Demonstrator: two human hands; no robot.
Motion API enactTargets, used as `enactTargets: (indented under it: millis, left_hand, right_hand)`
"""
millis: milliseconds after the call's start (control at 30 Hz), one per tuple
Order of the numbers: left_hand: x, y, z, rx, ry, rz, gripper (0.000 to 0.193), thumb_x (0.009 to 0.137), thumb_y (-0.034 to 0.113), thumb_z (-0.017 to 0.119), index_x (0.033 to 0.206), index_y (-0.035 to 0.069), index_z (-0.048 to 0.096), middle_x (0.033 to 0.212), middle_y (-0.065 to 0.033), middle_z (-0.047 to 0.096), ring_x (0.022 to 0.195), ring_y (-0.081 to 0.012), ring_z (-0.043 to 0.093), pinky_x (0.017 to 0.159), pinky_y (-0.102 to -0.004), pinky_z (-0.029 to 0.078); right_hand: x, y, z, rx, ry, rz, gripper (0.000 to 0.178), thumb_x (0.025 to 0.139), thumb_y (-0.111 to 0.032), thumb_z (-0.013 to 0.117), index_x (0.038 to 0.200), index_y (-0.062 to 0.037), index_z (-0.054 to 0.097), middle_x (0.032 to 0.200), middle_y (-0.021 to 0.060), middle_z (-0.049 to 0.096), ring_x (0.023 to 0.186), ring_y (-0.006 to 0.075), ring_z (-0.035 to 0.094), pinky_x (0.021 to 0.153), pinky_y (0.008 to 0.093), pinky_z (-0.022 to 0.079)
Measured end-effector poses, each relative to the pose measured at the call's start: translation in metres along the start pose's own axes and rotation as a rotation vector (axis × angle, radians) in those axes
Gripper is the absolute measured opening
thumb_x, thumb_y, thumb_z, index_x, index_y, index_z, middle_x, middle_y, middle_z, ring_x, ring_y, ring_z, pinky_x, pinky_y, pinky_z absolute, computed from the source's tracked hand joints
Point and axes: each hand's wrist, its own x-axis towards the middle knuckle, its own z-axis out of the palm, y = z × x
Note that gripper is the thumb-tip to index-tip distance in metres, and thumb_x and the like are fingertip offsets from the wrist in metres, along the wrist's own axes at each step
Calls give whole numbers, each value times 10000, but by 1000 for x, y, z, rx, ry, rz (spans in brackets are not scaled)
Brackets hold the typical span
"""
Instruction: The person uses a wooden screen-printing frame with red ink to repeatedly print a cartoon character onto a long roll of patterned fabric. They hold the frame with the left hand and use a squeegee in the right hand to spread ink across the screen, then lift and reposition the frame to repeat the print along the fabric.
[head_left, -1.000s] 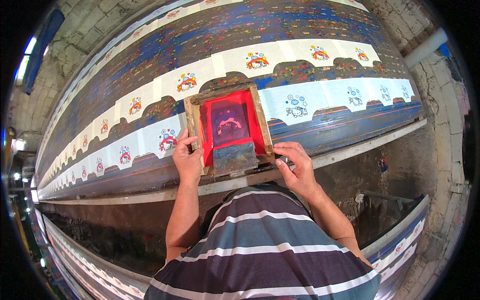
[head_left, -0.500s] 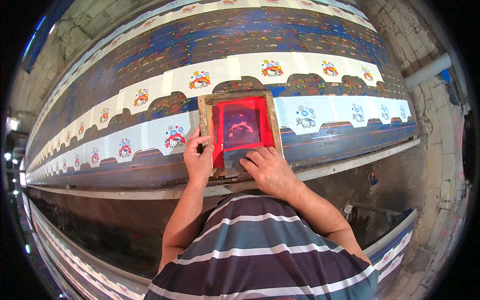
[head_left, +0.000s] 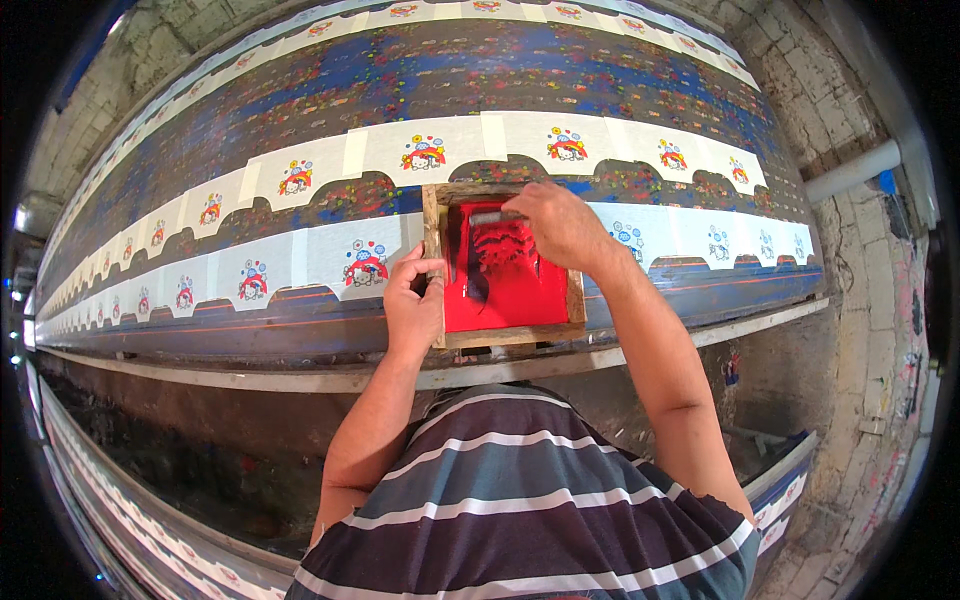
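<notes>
A wooden-framed printing screen lies flat over the near row of white fabric pieces, its mesh covered with bright red ink. The fingers of my left hand are closed around the frame's left side. My right hand grips a squeegee at the far end of the mesh, and only a little of the blade shows past my fingers. To the left of the frame, a piece carries a red and blue cartoon print. Pieces on the right show blue outlines.
The long printing table is stained with blue and multicoloured ink. Farther rows of fabric bear multicoloured prints. A pale metal rail runs along the near edge. Another table with printed pieces stands behind at the lower left.
My right hand has moved the squeegee from the near end of the screen to the far end, and red ink now covers the mesh. My left hand remains on the frame.
</notes>
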Motion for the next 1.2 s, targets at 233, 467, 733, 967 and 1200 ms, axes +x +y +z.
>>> enactTargets:
  millis: [233, 467, 733, 967, 1200]
  left_hand:
    - [2, 0, -5, 33, -41, 14, 312, 967, -118, 724, 1212, 51, 817, 1650, -260, 622, 1534, -338, 618, 1269, -416, 474]
    - [1, 6, -3, -23, -48, -25, 324, 977, -129, 720, 1222, 61, 815, 1652, -250, 614, 1490, -328, 643, 1223, -413, 512]
    - [-4, 6, 0, 217, -27, 156, 330, 920, -89, 780, 1207, 68, 820, 1644, -254, 619, 1540, -379, 600, 1274, -461, 470]
    - [-9, 15, 6, 184, 13, 174, 347, 837, -104, 799, 1136, 70, 834, 1661, -255, 620, 1576, -394, 575, 1311, -474, 433]
    - [-23, 31, 76, 99, 21, 245, 309, 852, -110, 796, 1101, 71, 828, 1679, -268, 608, 1598, -382, 561, 1320, -464, 421]
  right_hand:
    - [-26, -24, 23, -54, 58, 31, 432, 876, -1, 687, 1288, -50, 808, 1227, 173, 769, 1186, 422, 710, 1052, 553, 564]
    - [-90, -88, 35, -53, 65, 28, 444, 866, -84, 749, 1306, -72, 809, 1253, 117, 745, 1170, 372, 694, 1012, 558, 558]
    - [-121, -116, 23, 76, -10, 62, 447, 876, -138, 847, 1318, -79, 807, 1343, 140, 739, 1256, 394, 691, 1056, 547, 557]
    - [-159, -93, 27, 181, 471, 288, 418, 920, -105, 881, 1324, -61, 785, 1408, 185, 717, 1376, 453, 652, 1155, 559, 537]
    - [-223, -37, 17, 573, 586, 510, 375, 983, -46, 814, 1357, -29, 785, 1414, 202, 760, 1341, 383, 707, 1176, 488, 534]
